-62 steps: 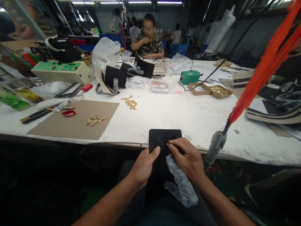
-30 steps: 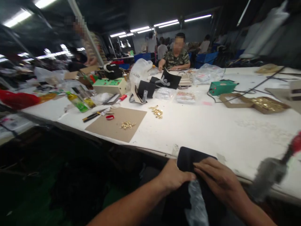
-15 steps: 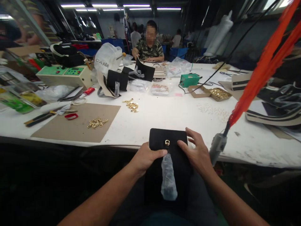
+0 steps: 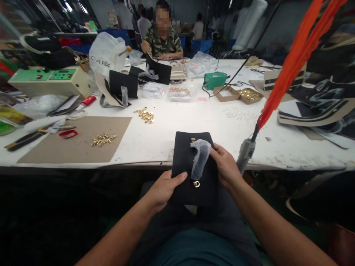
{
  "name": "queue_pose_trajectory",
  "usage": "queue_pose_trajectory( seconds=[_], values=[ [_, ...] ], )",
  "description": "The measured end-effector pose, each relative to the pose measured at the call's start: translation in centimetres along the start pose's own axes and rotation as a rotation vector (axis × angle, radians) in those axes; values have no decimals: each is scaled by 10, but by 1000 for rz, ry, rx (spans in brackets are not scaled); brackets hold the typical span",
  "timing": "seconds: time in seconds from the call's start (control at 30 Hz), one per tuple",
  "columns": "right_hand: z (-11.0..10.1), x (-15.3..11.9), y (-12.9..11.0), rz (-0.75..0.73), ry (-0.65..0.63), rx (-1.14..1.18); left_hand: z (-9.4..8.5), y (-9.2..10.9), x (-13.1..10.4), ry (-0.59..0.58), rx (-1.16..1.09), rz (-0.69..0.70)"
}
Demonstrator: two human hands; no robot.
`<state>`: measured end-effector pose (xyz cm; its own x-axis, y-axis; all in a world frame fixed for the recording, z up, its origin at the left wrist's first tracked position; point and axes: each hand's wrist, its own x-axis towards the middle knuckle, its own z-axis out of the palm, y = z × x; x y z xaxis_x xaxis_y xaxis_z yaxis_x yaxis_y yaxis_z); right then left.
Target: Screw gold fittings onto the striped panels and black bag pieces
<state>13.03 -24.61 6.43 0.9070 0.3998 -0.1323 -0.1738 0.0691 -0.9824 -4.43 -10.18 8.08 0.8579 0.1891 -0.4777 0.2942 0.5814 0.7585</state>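
I hold a black leather piece (image 4: pixel 181 162) over the near edge of the white table (image 4: pixel 210 125), its lower end on my lap. My left hand (image 4: pixel 163 188) grips its lower left edge, thumb on top. My right hand (image 4: pixel 225 164) holds its right edge, with my fingertips at a crumpled clear plastic wrap (image 4: pixel 199 157) lying on the leather. A small gold ring fitting (image 4: pixel 196 183) sits on the leather's lower part, and another gold fitting (image 4: pixel 193 139) shows near its top.
A hanging tool (image 4: pixel 245 153) with an orange cord (image 4: pixel 294 62) dangles right of my hand. Gold chain (image 4: pixel 103 139) lies on a brown card (image 4: pixel 77 142); more gold parts (image 4: pixel 145 115), a box of fittings (image 4: pixel 249 95), a green-topped machine (image 4: pixel 47 79) and a seated person (image 4: pixel 162 37) lie beyond.
The leather piece has been unfolded or turned, so the gold ring now sits low and the plastic wrap points up. My right hand moved from flat on it to its right edge.
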Motion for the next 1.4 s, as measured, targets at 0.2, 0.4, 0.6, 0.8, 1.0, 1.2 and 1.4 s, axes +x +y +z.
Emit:
queue_pose_trajectory(
  seconds=[0.2,0.4,0.6,0.8,1.0,1.2,1.4],
  values=[
    [-16,-46,4,-727,-46,-663,6,0,3,92,-35,142],
    [-4,-66,12,-672,-193,-687,15,-5,4,123,65,251],
    [1,-65,6,-511,-244,-560,15,-8,0,154,89,305],
    [6,-64,4,-605,-272,-483,19,-6,-1,176,47,332],
    [13,-66,13,-716,-138,-516,27,-5,2,189,-56,297],
    [5,-56,7,-841,-385,-579,16,2,1,146,70,272],
    [-9,-36,-12,-1064,-779,-796,8,15,-3,82,228,137]
  ],
)
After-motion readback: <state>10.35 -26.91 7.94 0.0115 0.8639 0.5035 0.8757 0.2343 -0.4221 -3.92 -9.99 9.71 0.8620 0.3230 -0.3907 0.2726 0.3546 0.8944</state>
